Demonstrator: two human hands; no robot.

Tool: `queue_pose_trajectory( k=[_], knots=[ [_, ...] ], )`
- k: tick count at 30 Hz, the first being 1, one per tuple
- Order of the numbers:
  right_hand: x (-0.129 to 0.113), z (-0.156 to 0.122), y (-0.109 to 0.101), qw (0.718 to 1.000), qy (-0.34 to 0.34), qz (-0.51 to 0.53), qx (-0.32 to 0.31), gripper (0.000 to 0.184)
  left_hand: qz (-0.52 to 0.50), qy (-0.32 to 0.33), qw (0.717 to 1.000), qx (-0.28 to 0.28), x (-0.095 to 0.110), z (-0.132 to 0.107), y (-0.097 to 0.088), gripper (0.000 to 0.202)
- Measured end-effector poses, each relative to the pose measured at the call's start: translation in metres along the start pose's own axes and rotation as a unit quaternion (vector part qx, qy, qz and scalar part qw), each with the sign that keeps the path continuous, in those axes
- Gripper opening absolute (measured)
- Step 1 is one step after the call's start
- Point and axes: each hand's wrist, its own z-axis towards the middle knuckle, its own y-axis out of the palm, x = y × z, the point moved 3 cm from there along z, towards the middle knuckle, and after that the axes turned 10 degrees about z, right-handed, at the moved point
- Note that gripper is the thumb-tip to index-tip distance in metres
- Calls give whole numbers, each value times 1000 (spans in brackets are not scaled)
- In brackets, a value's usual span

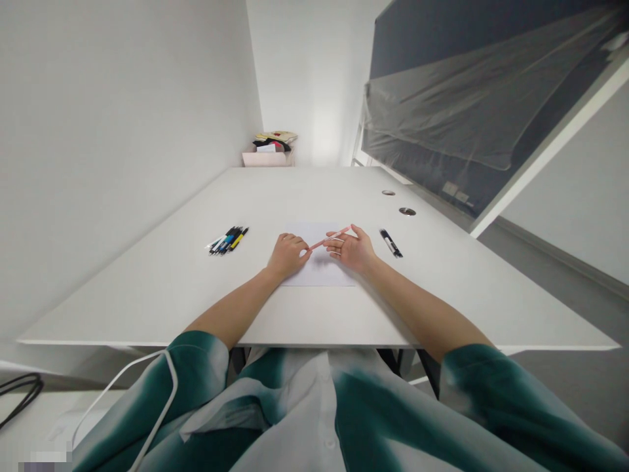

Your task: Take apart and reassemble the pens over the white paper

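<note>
A slim pink pen [324, 242] slants over a sheet of white paper [319, 278], its right end the higher one. My left hand [288, 254] is closed, with thumb and fingers pinching the pen's lower left end. My right hand [354, 251] has its palm turned up and its fingers loosely curled. The upper end of the pen lies across those fingers and meets the thumb tip. Both hands are over the paper, which they partly cover.
Several pens [228, 240] lie in a bunch on the white table [314, 321], left of the paper. Dark pens [391, 243] lie to its right. Farther back are round metal grommets [407, 212]. A pink box [265, 159] of folded items stands beyond the far edge.
</note>
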Motion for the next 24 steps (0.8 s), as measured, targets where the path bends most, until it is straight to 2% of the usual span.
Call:
queue_pose_trajectory(
  k=[12,20,24],
  knots=[
    [2,2,-2,998,4,64,20,46,0,-3,1000,8,1,-1,1,22],
    [1,0,2,998,11,60,23,66,-7,-12,1000,1,0,0,1,21],
    [2,-1,4,999,7,17,28,62,-10,-20,1000,-6,-2,0,1,21]
  ],
)
